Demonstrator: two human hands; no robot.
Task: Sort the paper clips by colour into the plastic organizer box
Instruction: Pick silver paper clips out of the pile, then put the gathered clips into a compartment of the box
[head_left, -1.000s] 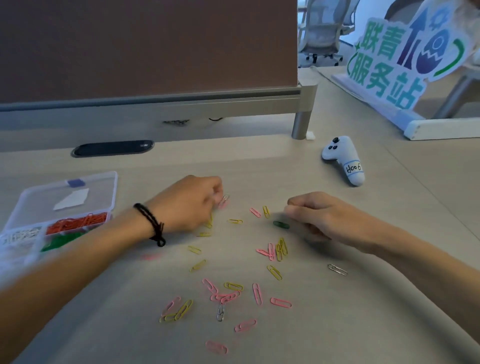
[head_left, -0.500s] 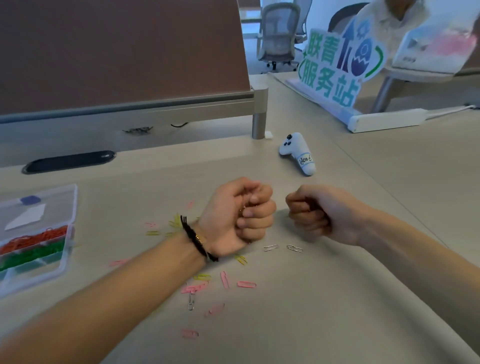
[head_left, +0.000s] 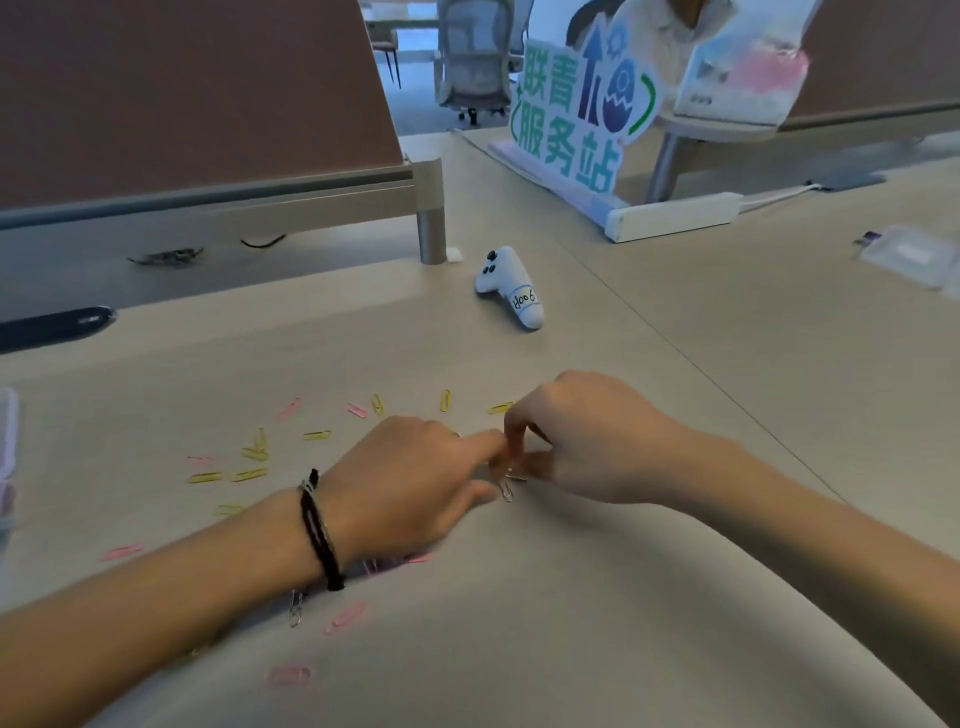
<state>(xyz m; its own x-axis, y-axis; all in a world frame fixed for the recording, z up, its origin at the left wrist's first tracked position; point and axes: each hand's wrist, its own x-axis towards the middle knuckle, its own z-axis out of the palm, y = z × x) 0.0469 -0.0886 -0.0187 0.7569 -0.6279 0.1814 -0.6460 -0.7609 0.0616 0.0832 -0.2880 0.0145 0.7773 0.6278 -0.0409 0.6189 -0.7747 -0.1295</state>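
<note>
Yellow paper clips (head_left: 249, 474) and pink paper clips (head_left: 348, 614) lie scattered over the beige desk. Two silver paper clips (head_left: 506, 491) lie between my hands at the centre. My right hand (head_left: 587, 441) arches over them, its fingertips pinching one silver clip against the desk. My left hand (head_left: 415, 483), with a black band on its wrist, lies flat with index finger and thumb stretched towards the same spot, the thumb tip beside the nearer silver clip. Another silver clip (head_left: 295, 608) lies under my left forearm. Only a sliver of the plastic organizer box (head_left: 6, 431) shows at the left edge.
A white game controller (head_left: 511, 288) lies beyond my hands. A brown desk divider (head_left: 208, 156) with a metal post stands at the back, a black cable slot (head_left: 52, 325) at the left. A standing sign (head_left: 576, 119) and a white power strip (head_left: 675, 218) are at the back right.
The view has swung right, so the box has slid almost out of sight. Both fists have uncurled and come together over the silver clips; my right fingers now pinch one.
</note>
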